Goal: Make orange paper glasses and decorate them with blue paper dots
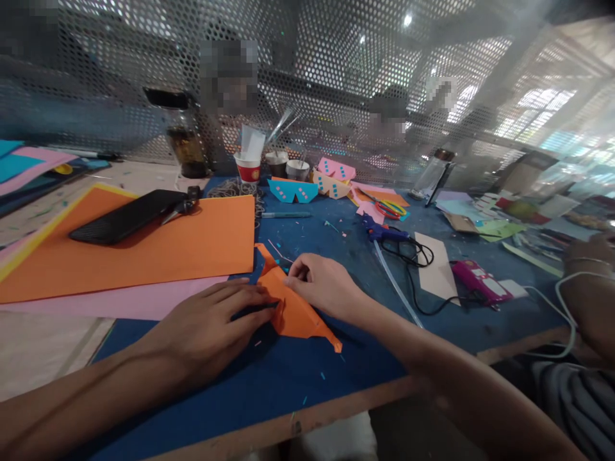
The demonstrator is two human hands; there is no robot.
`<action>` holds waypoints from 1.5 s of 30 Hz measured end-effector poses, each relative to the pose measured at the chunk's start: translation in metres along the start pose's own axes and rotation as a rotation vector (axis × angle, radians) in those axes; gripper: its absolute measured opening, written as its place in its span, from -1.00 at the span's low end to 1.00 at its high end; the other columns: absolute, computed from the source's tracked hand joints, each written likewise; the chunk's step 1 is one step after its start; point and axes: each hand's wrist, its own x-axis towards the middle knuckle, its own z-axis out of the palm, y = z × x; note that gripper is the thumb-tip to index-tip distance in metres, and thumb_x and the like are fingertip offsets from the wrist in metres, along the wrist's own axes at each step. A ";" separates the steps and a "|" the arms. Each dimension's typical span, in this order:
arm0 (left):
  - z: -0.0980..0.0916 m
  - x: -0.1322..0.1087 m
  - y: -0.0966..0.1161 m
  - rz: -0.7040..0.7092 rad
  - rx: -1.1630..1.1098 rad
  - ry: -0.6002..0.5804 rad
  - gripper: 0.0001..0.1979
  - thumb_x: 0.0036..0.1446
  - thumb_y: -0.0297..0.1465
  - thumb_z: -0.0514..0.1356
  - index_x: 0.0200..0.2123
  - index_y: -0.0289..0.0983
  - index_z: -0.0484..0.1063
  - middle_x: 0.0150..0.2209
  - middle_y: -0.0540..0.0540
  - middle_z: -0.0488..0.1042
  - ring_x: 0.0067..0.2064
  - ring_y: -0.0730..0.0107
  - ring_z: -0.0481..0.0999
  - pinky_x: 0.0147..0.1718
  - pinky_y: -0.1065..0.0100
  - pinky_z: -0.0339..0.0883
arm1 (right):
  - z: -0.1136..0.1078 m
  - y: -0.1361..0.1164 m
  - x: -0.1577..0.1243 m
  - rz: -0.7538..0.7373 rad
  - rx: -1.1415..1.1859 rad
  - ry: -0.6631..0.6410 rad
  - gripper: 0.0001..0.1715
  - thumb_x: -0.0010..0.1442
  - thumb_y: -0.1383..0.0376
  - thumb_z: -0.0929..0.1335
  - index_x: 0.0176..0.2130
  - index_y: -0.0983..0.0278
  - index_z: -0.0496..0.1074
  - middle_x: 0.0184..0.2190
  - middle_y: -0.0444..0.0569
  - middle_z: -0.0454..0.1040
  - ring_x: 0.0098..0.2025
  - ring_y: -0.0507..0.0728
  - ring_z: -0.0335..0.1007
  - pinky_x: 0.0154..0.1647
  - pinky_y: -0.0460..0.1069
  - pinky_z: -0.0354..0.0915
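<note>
orange folded-paper piece with narrow pointed ends [298,323]: on the blue tabletop [355,371], between the fingers of both hands. left hand [218,320]: fingers half-bent, tips against near edge; grip unclear. right hand [327,287]: thumb and forefinger curled nearly together at far edge; can't tell if paper is pinched. step, probably: shaping a fold. next move seems to call for steady left fingertips, light right ones. beyond left fingers, large flat orange sheet [216,237]; right of right fingers, dark-blue plastic glue gun [387,233].
</note>
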 end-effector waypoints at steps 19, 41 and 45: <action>-0.017 0.009 -0.006 -0.560 -0.345 0.299 -0.81 0.48 -0.23 0.20 -0.03 -0.17 0.55 -0.14 -0.10 0.73 -0.21 0.21 0.73 -0.25 0.33 0.64 | -0.004 -0.003 0.000 -0.248 0.460 0.294 -0.83 0.36 0.22 0.39 -0.12 0.22 0.57 -0.21 -0.06 0.63 -0.22 0.09 0.52 -0.16 -0.03 0.42; -0.031 0.024 0.003 -0.927 -0.744 0.267 -0.68 0.25 -0.10 0.32 -0.41 -0.19 0.64 -0.57 0.07 0.48 -0.60 0.51 0.26 -0.67 0.51 0.07 | 0.007 -0.004 -0.006 -0.353 0.560 0.223 -0.57 0.37 0.20 0.44 0.18 0.20 0.42 -0.19 -0.07 0.62 -0.23 0.10 0.55 -0.18 0.00 0.46; -0.034 0.027 0.005 -0.909 -0.724 0.281 -0.68 0.20 -0.11 0.33 -0.48 -0.19 0.62 -0.60 0.08 0.42 -0.60 0.50 0.25 -0.65 0.51 0.10 | 0.010 -0.004 -0.003 -0.317 0.528 0.176 -0.71 0.27 0.19 0.49 -0.03 0.21 0.48 -0.30 -0.12 0.57 -0.27 0.09 0.51 -0.21 -0.01 0.43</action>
